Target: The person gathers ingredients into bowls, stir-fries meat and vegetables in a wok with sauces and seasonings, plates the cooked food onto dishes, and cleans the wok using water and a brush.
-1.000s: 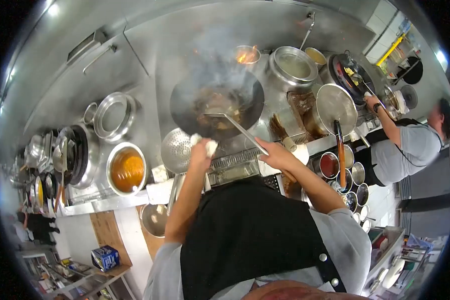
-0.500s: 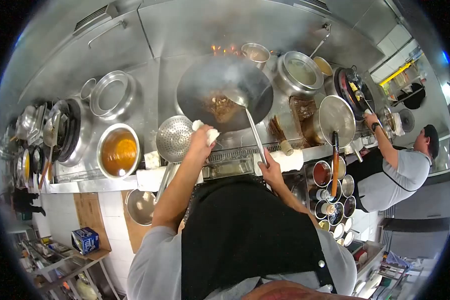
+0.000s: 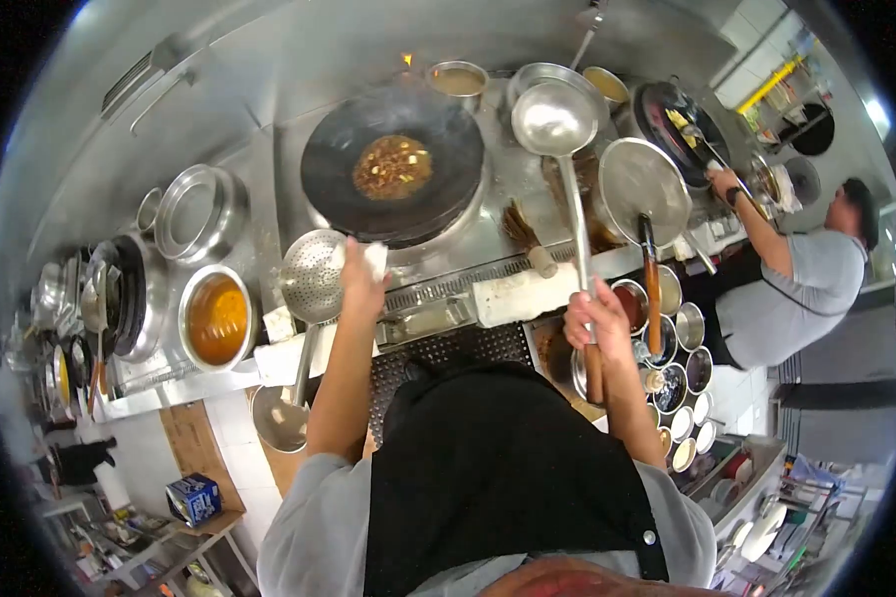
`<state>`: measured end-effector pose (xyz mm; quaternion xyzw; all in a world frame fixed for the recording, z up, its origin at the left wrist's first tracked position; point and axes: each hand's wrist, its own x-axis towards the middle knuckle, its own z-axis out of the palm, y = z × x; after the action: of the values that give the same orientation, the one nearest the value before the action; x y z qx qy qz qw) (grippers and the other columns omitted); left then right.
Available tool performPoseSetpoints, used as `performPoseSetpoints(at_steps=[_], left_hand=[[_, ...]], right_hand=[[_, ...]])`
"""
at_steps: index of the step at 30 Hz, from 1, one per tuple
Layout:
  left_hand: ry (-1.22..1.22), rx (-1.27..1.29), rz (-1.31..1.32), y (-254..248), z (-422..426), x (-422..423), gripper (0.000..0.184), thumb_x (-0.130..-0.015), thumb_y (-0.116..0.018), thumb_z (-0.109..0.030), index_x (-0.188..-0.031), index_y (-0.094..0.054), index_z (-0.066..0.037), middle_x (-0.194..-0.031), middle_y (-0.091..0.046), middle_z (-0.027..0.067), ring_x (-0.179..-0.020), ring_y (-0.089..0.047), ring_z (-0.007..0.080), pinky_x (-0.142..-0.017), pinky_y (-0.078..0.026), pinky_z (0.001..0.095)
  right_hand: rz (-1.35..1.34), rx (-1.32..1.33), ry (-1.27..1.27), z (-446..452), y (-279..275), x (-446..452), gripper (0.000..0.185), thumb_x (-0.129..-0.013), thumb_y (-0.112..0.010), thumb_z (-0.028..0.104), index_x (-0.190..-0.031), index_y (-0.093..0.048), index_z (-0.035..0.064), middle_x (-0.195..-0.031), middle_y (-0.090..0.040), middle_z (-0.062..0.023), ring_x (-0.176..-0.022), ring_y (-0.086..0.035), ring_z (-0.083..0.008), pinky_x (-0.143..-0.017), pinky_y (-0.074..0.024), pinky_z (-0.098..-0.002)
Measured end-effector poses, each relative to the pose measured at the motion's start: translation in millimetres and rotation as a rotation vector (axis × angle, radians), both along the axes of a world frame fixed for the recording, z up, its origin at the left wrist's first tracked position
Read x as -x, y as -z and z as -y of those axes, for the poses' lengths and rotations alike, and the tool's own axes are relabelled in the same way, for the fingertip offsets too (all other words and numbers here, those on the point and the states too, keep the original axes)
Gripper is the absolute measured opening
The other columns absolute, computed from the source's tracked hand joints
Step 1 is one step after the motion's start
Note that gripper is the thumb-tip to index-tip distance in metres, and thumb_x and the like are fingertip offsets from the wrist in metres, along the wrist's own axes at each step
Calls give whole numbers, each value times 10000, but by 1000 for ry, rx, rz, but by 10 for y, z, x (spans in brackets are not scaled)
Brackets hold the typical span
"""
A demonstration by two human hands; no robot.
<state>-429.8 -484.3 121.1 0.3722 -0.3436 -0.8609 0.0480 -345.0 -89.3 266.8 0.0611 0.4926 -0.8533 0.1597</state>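
My left hand (image 3: 364, 284) is closed on a folded white cloth (image 3: 375, 261) close to the near rim of a black wok (image 3: 324, 164). Whether the cloth also grips the wok's rim I cannot tell. Brown chopped food with pale pieces (image 3: 393, 167) lies in the wok. My right hand (image 3: 599, 323) is wrapped around the handle of a long steel ladle (image 3: 555, 119), whose wooden end points toward me. The ladle's bowl is raised in front of a steel pot (image 3: 528, 78) at the back. Beside my left hand rests a perforated strainer (image 3: 312, 274).
A bowl of orange liquid (image 3: 216, 318) stands left. A bamboo brush (image 3: 528, 239) and a mesh strainer (image 3: 644, 189) lie right of the wok. Several seasoning tins (image 3: 689, 326) stand near my right arm. A co-worker (image 3: 796, 269) cooks at another wok (image 3: 657, 124).
The ladle has left the wok and swung right and up, its bowl now over the back right. The food has gathered into a rounder patch. My view has shifted.
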Motion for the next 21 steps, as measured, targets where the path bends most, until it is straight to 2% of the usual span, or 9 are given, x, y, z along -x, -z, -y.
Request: performPoseSetpoints(at_steps=[2, 4, 9, 10, 12, 13, 18, 20, 21], left_hand=[[129, 123, -173, 529, -25, -297, 314, -957, -673, -207, -1221, -651, -37, -1067, -683, 95, -957, -676, 235, -842, -544, 456], [261, 187, -163, 67, -495, -839, 330, -931, -627, -75, -1223, -619, 77, -1075, -683, 123, -981, -679, 253, -861, -555, 433], [542, 162, 106, 712, -1497, -1429, 338, -850, -629, 30, -1186, -635, 75, -1011, -695, 128, -842, -696, 243, -726, -564, 350], [629, 249, 129, 524, -1901, -1473, 340, -845, -657, 24, -1182, -642, 64, -1004, -697, 122, -831, -693, 229, -718, -560, 340], [761, 289, 102, 551, -2517, -1425, 348, -841, -740, -21, -1176, -660, 32, -1007, -704, 96, -814, -684, 189, -711, -551, 325], [849, 330, 69, 526, -2808, -1320, 372, -845, -771, -51, -1194, -660, 12, -1018, -706, 78, -808, -678, 171, -713, -550, 321], [1047, 773, -293, 502, -4200, -525, 411, -883, -784, -160, -1235, -670, 17, -1099, -731, 88, -960, -679, 188, -868, -526, 328], [1102, 1197, -421, 629, -4592, -148, 596, -841, -802, -370, -1239, -637, 42, -1141, -713, 282, -1105, -680, 425, -935, -525, 451], [1122, 1404, -421, 528, -4800, -32, 592, -842, -789, -428, -1204, -649, 20, -1084, -713, 294, -1058, -679, 449, -904, -536, 481]], right_hand=[[-131, -38, 91, -531, -31, -226, 566, -1003, -596, 125, -1534, -407, 74, -652, -490, -13, -444, -458, -122, -395, -364, -269], [-126, -268, 224, -1039, -277, -516, 593, -1001, -605, 128, -1553, -395, 70, -662, -522, -10, -448, -466, -106, -412, -376, -261], [-23, -792, 530, -2424, 27, -1260, 681, -970, -633, 68, -1594, -358, 66, -751, -527, 21, -508, -424, -59, -459, -363, -248], [-92, -1207, 495, -2880, 405, -1413, 696, -941, -664, 74, -1576, -380, 35, -933, -677, -86, -705, -640, -160, -637, -522, -295], [-184, -1486, 421, -3302, 542, -1603, 698, -905, -691, 74, -1544, -416, 9, -1226, -697, -213, -1102, -692, -279, -950, -530, -360], [49, -1344, 309, -3344, 283, -1590, 700, -879, -708, 76, -1522, -442, 4, -1415, -600, -263, -1345, -572, -320, -1119, -423, -376], [29, -1504, 25, -4023, 1004, -1496, 746, -859, -737, 145, -1536, -434, 69, -1114, -689, -308, -1019, -677, -471, -883, -532, -505], [58, -1643, -131, -4139, 1130, -1392, 784, -854, -739, 175, -1554, -399, 78, -1017, -703, -290, -961, -689, -454, -860, -535, -534], [12, -1653, -136, -4193, 1193, -1372, 805, -857, -728, 182, -1568, -363, 85, -953, -701, -281, -911, -695, -449, -831, -539, -554]])
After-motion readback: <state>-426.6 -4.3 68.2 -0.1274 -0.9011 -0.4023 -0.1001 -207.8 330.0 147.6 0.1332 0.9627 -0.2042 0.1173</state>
